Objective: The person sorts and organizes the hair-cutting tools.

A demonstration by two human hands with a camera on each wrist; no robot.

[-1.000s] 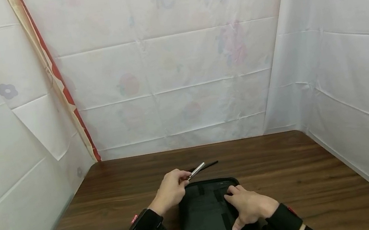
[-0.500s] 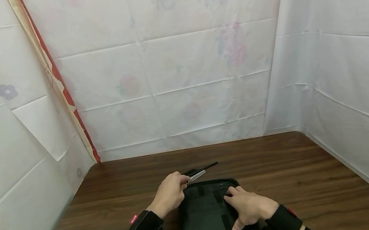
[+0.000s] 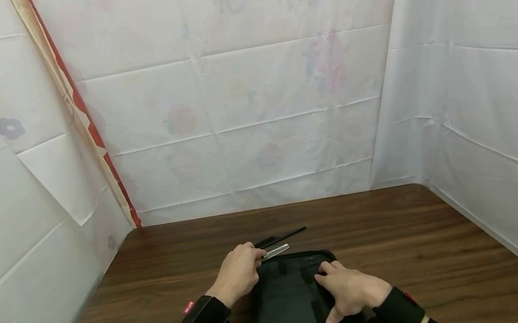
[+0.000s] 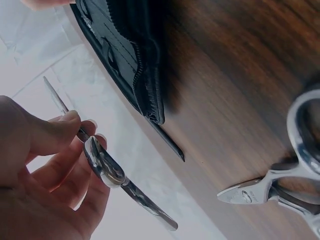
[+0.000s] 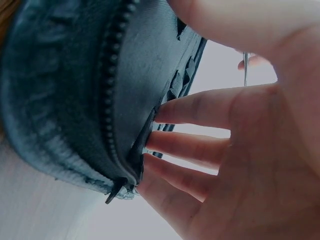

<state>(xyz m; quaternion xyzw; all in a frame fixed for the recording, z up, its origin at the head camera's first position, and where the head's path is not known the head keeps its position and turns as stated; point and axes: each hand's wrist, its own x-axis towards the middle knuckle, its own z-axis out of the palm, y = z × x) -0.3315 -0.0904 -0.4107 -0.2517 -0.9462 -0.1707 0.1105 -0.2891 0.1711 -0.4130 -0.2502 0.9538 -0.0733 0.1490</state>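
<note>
My left hand [image 3: 237, 272] pinches a slim, shiny pair of scissors [image 3: 278, 251] between thumb and fingertips, above the far left corner of a black zip case [image 3: 285, 305]. In the left wrist view these scissors are seen nearly edge-on, their narrow tip pointing away past the thumb. The case lies unzipped. My right hand [image 3: 352, 287] rests on its right side, and in the right wrist view its fairly straight fingers [image 5: 190, 147] touch the inside near the zip. Whether they also hold a flap cannot be made out.
A black comb [image 3: 279, 237] with a thin tail lies behind the case. A second pair of silver scissors [image 4: 245, 194] with ring handles is on the wooden table [image 3: 441, 268], seen in the left wrist view. White sheets [image 3: 249, 100] hang around the table.
The scissors in my left hand have tilted down and come slightly nearer, and more of the comb shows behind them. My right hand has kept its place on the case.
</note>
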